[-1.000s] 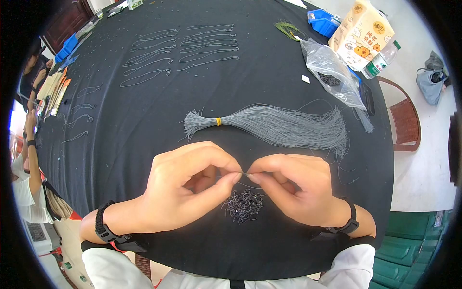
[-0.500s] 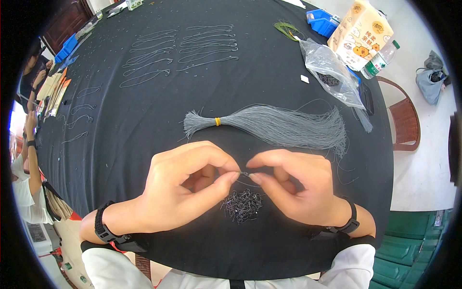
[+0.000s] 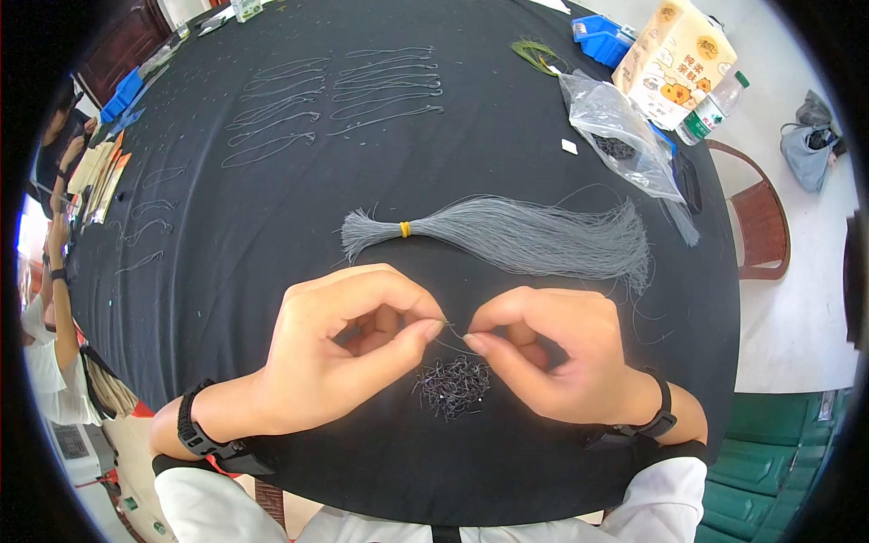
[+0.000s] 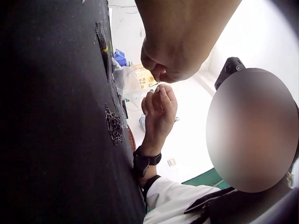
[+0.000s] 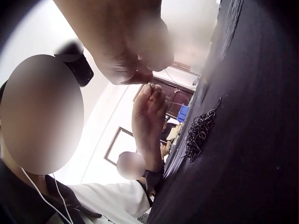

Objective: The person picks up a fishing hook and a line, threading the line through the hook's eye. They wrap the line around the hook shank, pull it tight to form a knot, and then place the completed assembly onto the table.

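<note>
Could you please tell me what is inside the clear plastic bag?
Inside the clear plastic bag is a dark, tangled clump; glare and folds hide whatever else it may hold.

White sleeves with black cuffs, black bands on both wrists.

Thin gray line held aloft in a slack curve, small dark hooks heaped in a tangle on black cloth, gray strand bundle beyond, yellow-banded near one end, fanned at the other.
</note>
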Available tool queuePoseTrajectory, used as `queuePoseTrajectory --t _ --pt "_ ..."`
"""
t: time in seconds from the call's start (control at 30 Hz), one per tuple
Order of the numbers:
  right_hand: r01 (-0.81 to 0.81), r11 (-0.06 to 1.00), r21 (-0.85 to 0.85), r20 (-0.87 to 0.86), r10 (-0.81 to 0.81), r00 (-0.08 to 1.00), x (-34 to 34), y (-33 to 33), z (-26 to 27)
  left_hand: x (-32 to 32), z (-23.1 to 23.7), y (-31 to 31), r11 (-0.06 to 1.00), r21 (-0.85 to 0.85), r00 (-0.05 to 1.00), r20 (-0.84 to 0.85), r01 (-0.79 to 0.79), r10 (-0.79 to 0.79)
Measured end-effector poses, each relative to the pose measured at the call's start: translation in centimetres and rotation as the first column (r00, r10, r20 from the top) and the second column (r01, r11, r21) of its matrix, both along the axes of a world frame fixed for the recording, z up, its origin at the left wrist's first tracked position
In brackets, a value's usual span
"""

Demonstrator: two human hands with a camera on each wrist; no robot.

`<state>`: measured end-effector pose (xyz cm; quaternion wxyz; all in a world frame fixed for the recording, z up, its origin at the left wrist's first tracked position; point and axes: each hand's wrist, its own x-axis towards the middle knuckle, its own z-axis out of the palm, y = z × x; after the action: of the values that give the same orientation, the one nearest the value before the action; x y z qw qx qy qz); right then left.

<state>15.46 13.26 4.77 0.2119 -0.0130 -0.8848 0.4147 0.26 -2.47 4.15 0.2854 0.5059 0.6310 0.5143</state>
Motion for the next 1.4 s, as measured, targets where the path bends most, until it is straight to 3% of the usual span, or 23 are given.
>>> queuePoseTrajectory --t 0.27,0.37,0.67,0.77,0.97,1.4 --pt "-0.034 0.992 0.125 -0.103 0.047 0.994 0.0 -0.33 -0.15 0.15 -0.22 -0.03 0.998 0.054 0.998 -0.055 0.011 -0.008" --pt "0.018 0.992 0.129 -0.162 0.003 0.987 -0.1 -0.35 -0.17 0.11 -0.17 0.04 0.996 0.089 0.989 -0.15 0.031 -0.017" --pt "0.02 0.997 0.078 -0.157 -0.008 0.988 -0.31 0.21 -0.19 0.17 -0.1 0.22 0.988 0.134 0.97 -0.241 0.071 -0.037" --pt "0.006 0.998 0.061 -0.07 -0.002 0.998 0.03 0.0 0.39 0.19 -0.21 0.17 0.99 0.13 0.973 -0.23 0.05 -0.019" --pt "-0.027 0.997 0.072 -0.089 0.034 0.995 0.0 -0.3 0.16 0.29 -0.63 0.31 0.982 0.188 0.971 -0.235 0.005 0.04" --pt "0.019 1.0 0.023 -0.098 -0.017 0.995 -0.21 0.04 0.0 0.4 0.05 0.32 0.983 0.173 0.964 -0.265 0.063 -0.016"
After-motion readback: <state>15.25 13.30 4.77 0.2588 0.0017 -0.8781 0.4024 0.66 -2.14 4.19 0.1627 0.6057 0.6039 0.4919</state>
